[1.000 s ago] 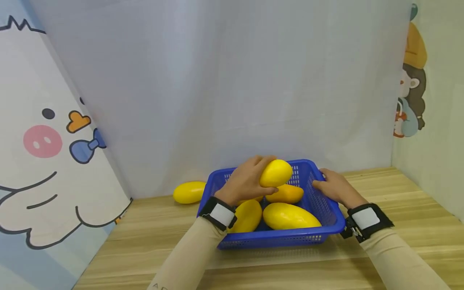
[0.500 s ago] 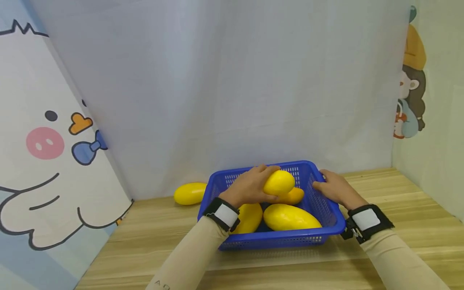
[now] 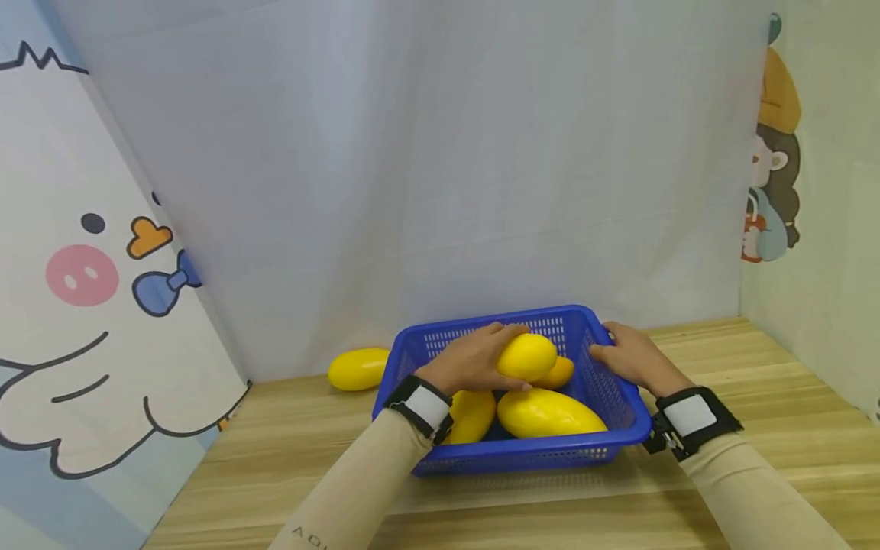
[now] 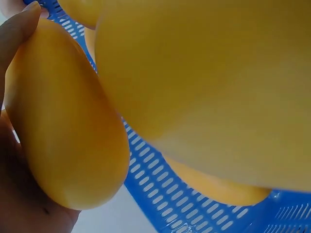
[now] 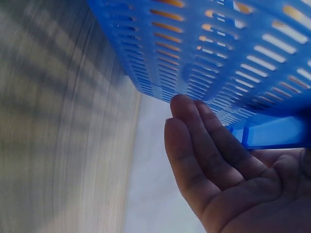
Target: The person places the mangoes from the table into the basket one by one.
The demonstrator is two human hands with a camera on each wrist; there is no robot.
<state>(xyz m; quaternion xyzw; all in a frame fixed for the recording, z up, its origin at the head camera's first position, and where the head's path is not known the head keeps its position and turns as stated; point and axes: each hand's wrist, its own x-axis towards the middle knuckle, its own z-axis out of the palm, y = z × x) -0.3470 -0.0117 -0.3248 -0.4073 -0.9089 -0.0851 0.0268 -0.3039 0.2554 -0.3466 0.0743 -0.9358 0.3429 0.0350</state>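
My left hand [image 3: 477, 357] holds a smooth yellow mango [image 3: 527, 357] low inside a blue plastic basket [image 3: 536, 441]. In the left wrist view, fingers and thumb wrap one side of the held mango [image 4: 70, 121]. Right beneath that hand, more mangoes lie in the basket: a large one [image 3: 550, 413] in front, another [image 3: 470, 418] partly hidden by the left wrist, and an orange-yellow one [image 3: 558, 373] behind. My right hand [image 3: 635, 355] grips the basket's right rim, thumb over the top. Its fingers [image 5: 187, 141] lie along the outside of the slotted wall in the right wrist view.
A further yellow mango [image 3: 357, 369] lies on the wood-grain table [image 3: 289, 435], left of the basket. A pale curtain [image 3: 440, 191] stands close behind the basket. Cartoon-printed panels [image 3: 82, 328] flank the table.
My left hand has lowered the mango from above the rim into the basket, over the other mangoes. The right hand has kept its grip on the rim.
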